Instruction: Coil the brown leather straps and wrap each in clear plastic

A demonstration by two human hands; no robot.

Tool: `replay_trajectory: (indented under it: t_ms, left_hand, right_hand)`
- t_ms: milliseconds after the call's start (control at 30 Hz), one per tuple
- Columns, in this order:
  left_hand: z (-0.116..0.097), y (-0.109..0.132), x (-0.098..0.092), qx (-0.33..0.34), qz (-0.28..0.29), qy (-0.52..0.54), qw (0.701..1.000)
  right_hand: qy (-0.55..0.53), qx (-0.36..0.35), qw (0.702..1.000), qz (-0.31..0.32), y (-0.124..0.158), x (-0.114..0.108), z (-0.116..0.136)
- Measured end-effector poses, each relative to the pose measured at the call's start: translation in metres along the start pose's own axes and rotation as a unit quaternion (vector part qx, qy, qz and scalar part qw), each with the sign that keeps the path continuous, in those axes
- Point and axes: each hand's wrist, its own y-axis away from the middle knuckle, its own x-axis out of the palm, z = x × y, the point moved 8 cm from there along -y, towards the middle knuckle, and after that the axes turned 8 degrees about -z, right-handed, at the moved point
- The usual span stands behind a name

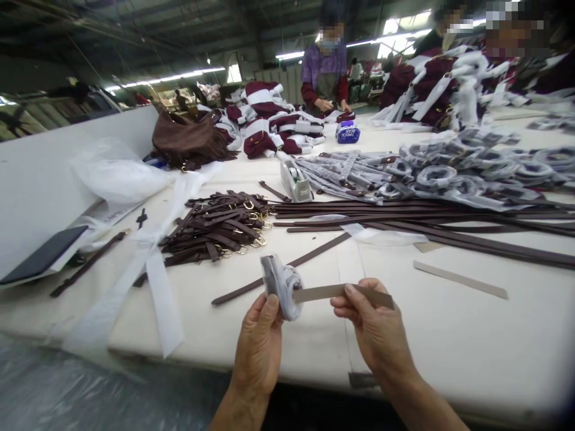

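My left hand grips a rolled strap wrapped in clear plastic, upright above the table's front part. Between the thumb and fingers of my right hand is a flat brown strip. Its left end meets the roll's centre; I cannot tell how far in it goes. Behind the roll a single dark brown strap lies slantwise on the table. Farther left is a pile of short brown straps with gold-coloured clasps.
Long brown straps run along the right side, with a heap of plastic-wrapped straps behind. A tape dispenser stands mid-table. A loose tan strip lies right. At the back are a brown fringed bag and a co-worker.
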Motion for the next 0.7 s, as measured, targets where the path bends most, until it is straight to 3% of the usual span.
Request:
replay_trajectory:
  t_ms: [267,467,600,667,700]
  left_hand:
    - [-0.005,0.006,-0.002,0.017,-0.001,0.000,1.000]
    - [0.002,0.010,0.004,0.021,0.015,-0.012,1.000]
    - [0.007,0.012,0.008,0.040,0.039,-0.090,0.994]
    - [0.001,0.012,0.005,0.074,0.039,-0.178,0.980]
    - [-0.002,0.011,0.004,0.093,0.040,-0.231,0.968]
  right_hand:
    - [-0.020,-0.024,0.999,-0.032,0.003,0.005,-0.003]
    - [-0.026,-0.012,0.999,-0.013,0.015,0.013,-0.012]
    - [-0.014,-0.018,0.999,0.046,0.028,0.028,-0.020]
    - [0.069,-0.109,0.985,0.115,0.034,0.032,-0.008]
    - [0.133,-0.176,0.960,0.169,0.039,0.036,0.000]
